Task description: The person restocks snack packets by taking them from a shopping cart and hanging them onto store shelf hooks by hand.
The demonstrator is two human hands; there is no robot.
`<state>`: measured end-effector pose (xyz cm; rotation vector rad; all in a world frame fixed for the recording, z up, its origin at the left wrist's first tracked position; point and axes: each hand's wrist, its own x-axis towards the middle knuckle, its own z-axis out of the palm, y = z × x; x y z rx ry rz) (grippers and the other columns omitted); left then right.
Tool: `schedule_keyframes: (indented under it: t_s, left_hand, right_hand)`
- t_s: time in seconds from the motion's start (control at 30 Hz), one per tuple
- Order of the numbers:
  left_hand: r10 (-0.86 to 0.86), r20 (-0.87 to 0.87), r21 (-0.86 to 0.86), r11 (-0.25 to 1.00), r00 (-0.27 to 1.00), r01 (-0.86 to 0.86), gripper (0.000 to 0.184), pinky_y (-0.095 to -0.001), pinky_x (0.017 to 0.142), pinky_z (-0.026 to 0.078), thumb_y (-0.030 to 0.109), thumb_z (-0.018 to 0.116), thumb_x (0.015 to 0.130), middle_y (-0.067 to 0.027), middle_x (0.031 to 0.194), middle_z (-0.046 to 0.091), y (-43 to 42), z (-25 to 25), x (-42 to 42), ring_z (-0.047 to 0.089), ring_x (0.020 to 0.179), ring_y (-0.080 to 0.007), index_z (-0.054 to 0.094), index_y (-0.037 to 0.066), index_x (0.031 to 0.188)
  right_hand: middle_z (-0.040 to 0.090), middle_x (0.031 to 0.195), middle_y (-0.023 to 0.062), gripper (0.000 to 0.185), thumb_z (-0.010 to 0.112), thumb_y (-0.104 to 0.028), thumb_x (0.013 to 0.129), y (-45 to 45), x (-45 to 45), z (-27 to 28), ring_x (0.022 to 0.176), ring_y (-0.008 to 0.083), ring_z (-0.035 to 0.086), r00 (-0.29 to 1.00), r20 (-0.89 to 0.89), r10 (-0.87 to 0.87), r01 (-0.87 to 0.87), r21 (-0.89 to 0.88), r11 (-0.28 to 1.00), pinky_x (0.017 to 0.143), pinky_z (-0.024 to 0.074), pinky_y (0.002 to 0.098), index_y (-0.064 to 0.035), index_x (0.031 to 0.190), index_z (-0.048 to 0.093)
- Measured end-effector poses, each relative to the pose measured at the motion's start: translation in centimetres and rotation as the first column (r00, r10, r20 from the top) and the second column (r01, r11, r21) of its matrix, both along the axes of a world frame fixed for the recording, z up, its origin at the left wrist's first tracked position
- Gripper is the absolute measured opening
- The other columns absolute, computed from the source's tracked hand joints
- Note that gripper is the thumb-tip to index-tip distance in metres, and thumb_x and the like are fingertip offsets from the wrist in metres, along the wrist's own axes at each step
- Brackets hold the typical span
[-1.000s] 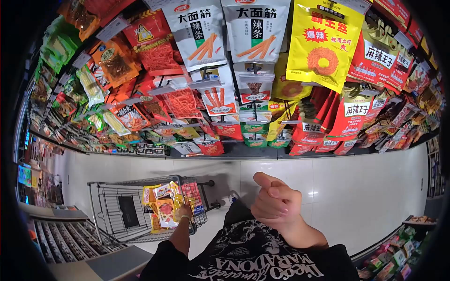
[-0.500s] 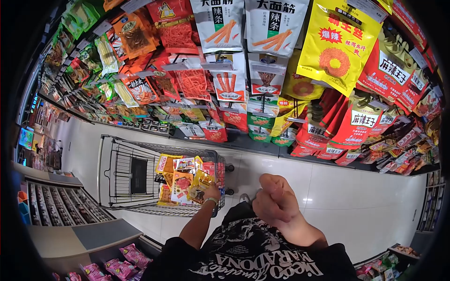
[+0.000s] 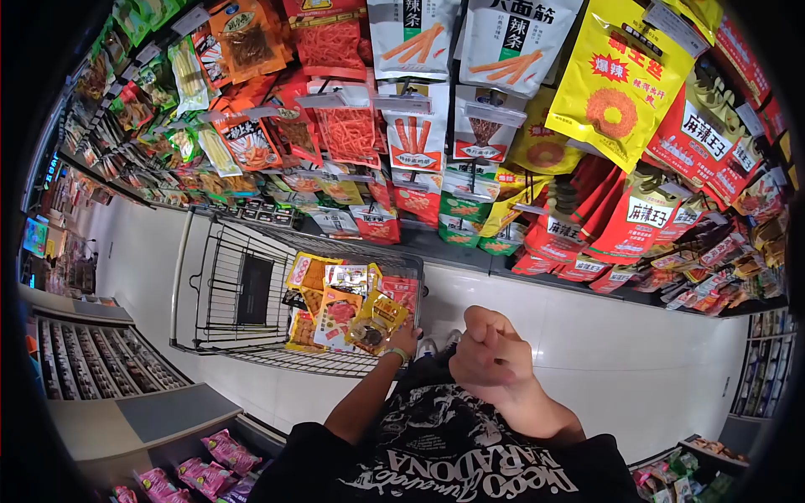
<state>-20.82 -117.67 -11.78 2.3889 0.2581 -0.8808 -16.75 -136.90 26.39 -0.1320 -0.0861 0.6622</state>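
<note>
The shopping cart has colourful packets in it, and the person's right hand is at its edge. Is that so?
Not quite: the head view shows the left hand at the edge of the shopping cart; the right hand is curled in the air, apart from it. The cart does hold colourful packets.

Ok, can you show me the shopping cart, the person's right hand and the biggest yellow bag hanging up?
Shopping cart (image 3: 254,290), head view: on its dark side panel.
Right hand (image 3: 495,359), head view: middle of the hand.
Biggest yellow bag (image 3: 622,88), head view: middle of its front.
</note>
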Motion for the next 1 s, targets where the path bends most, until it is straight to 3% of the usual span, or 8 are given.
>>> schedule_keyframes:
  t_s: [0.2, 0.3, 0.37, 0.67, 0.73, 0.87, 0.97, 1.0]
  left_hand:
    - [-0.097, 0.011, -0.052, 0.994, 0.995, 0.098, 0.047, -0.0547, 0.084, 0.046, 0.039, 0.046, 0.096, -0.0274, 0.104, 0.063, -2.0, -0.5, -0.1, 0.061, 0.098, -0.0454, 0.041, 0.009, 0.132]
    - [-0.032, -0.028, -0.124, 0.992, 0.999, 0.028, 0.047, -0.0548, 0.084, 0.046, 0.037, 0.046, 0.096, -0.0279, 0.103, 0.063, -2.9, 3.7, -0.1, 0.061, 0.098, -0.0442, 0.039, 0.010, 0.134]
    - [-0.048, 0.003, -0.188, 0.981, 0.999, 0.047, 0.050, -0.0547, 0.084, 0.046, 0.037, 0.046, 0.096, -0.0275, 0.103, 0.064, -3.1, -0.4, -1.0, 0.061, 0.097, -0.0441, 0.035, 0.011, 0.137]
    - [-0.111, 0.037, -0.184, 0.976, 0.993, 0.116, 0.058, -0.0522, 0.085, 0.047, 0.040, 0.044, 0.096, -0.0265, 0.105, 0.064, -4.8, -2.0, -2.4, 0.062, 0.098, -0.0426, 0.028, 0.015, 0.146]
    - [-0.079, 0.005, -0.146, 0.986, 0.997, 0.079, 0.058, -0.0521, 0.085, 0.048, 0.040, 0.043, 0.096, -0.0263, 0.105, 0.064, -5.6, -0.8, -2.5, 0.062, 0.098, -0.0428, 0.028, 0.015, 0.146]
    - [-0.097, 0.014, -0.125, 0.987, 0.995, 0.098, 0.059, -0.0520, 0.085, 0.047, 0.041, 0.042, 0.097, -0.0266, 0.106, 0.064, -5.9, -0.4, -2.9, 0.062, 0.098, -0.0431, 0.026, 0.015, 0.147]
    - [-0.097, -0.030, -0.156, 0.984, 0.995, 0.091, 0.060, -0.0523, 0.086, 0.046, 0.042, 0.042, 0.097, -0.0270, 0.108, 0.063, -5.9, 3.1, -2.7, 0.061, 0.100, -0.0438, 0.025, 0.015, 0.148]
    - [-0.100, -0.054, -0.166, 0.982, 0.994, 0.090, 0.060, -0.0524, 0.087, 0.046, 0.043, 0.042, 0.097, -0.0272, 0.108, 0.063, -5.9, 4.4, -2.5, 0.060, 0.101, -0.0441, 0.025, 0.015, 0.148]
  right_hand:
    - [0.057, 0.067, 0.0004, 0.012, 0.048, 0.005, 0.092, 1.2, 0.0, 0.8, 0.036, 0.0013, 0.045, 0.999, 0.003, 0.046, -0.047, 0.078, 0.996, 0.033, 0.0257, 0.0165, -0.0066, 0.092, 0.044]
    - [0.058, 0.069, 0.0012, 0.015, 0.048, 0.006, 0.091, 1.3, -0.5, 0.7, 0.036, 0.0018, 0.046, 0.999, -0.028, 0.041, -0.040, 0.046, 0.998, 0.033, 0.0259, 0.0171, -0.0078, 0.090, 0.045]
    - [0.060, 0.070, 0.0019, 0.015, 0.048, 0.007, 0.090, 1.4, -0.9, 0.8, 0.037, 0.0019, 0.046, 0.998, -0.054, 0.026, -0.025, 0.021, 0.999, 0.034, 0.0268, 0.0175, -0.0077, 0.090, 0.046]
    - [0.066, 0.087, 0.0076, 0.015, 0.048, 0.007, 0.091, 0.9, -2.4, 0.5, 0.037, 0.0031, 0.047, 1.000, -0.028, 0.014, -0.013, 0.036, 0.999, 0.034, 0.0291, 0.0185, -0.0080, 0.091, 0.049]
    - [0.064, 0.078, 0.0072, 0.005, 0.049, -0.009, 0.096, 0.5, -2.6, 0.6, 0.036, 0.0048, 0.046, 0.999, -0.014, 0.030, -0.030, -0.012, 0.999, 0.035, 0.0294, 0.0196, -0.0082, 0.091, 0.049]
    - [0.057, 0.059, 0.0057, 0.042, 0.042, -0.048, 0.098, 0.4, -3.1, 1.2, 0.033, 0.0084, 0.041, 0.998, 0.040, 0.055, -0.049, -0.129, 0.990, 0.036, 0.0297, 0.0220, -0.0071, 0.092, 0.047]
    - [0.051, 0.050, 0.0053, 0.064, 0.032, -0.068, 0.092, 0.0, -3.4, 0.9, 0.032, 0.0098, 0.038, 0.994, 0.042, 0.097, -0.085, -0.233, 0.969, 0.037, 0.0296, 0.0230, -0.0057, 0.092, 0.045]
    - [0.052, 0.052, 0.0060, 0.058, 0.036, -0.064, 0.093, 0.0, -3.5, 0.9, 0.032, 0.0093, 0.037, 0.996, 0.026, 0.079, -0.071, -0.222, 0.972, 0.037, 0.0292, 0.0228, -0.0059, 0.091, 0.045]
